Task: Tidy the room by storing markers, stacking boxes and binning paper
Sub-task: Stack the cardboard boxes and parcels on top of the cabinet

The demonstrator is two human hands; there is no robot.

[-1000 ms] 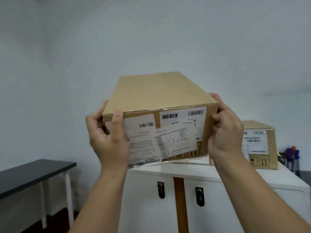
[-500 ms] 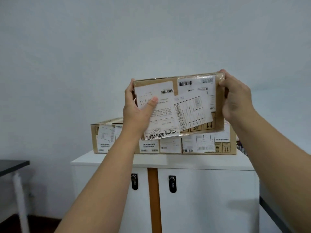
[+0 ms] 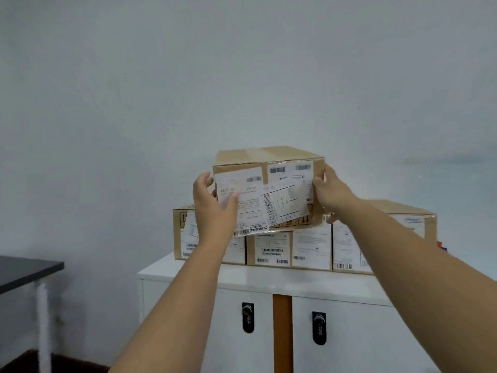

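Cardboard first: the brown cardboard box plastered with white shipping labels (image 3: 265, 195) is up between your two hands, your left hand (image 3: 212, 208) clamped on its left end with the thumb pressed across the front label and your right hand (image 3: 332, 193) curled round its right edge. It sits on or just over the row of brown cardboard boxes (image 3: 290, 249) lined up on the white two-door cabinet (image 3: 188, 273), though you can't quite tell from here whether its underside is touching them. Off to your left, the dark-topped table with a white leg (image 3: 29, 273) stands well apart.
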